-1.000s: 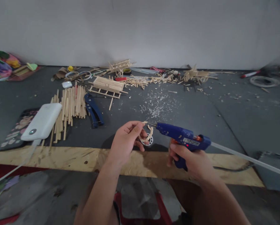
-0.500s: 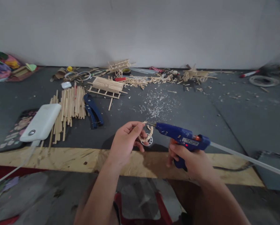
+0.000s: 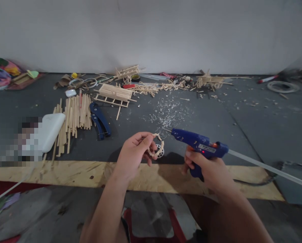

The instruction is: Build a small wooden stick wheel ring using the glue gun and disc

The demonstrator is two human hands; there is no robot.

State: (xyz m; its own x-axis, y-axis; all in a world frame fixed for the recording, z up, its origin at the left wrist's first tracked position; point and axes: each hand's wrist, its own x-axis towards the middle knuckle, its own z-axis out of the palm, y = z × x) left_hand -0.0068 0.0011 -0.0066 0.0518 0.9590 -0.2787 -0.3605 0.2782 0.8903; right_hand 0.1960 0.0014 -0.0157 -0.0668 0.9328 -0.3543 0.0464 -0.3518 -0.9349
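Observation:
Between thumb and fingers, my left hand pinches a ring of short wooden pieces, which has a gap at its upper right. Behind the ring, partly covered by it and my fingers, is a round disc with holes. A blue hot glue gun is gripped in my right hand, its red light lit. The metal nozzle points left, a short way from the ring and apart from it. From the gun's rear runs a long clear glue stick.
Wooden sticks lie left beside a blue cutter and a white power bank. Farther back are a small wooden cart model, another wooden model, stick offcuts and glue strings. A cable trails right.
The glue gun has drawn back slightly to the right, so its nozzle is now clear of the wooden ring. My left hand has turned the ring a little, showing more of it.

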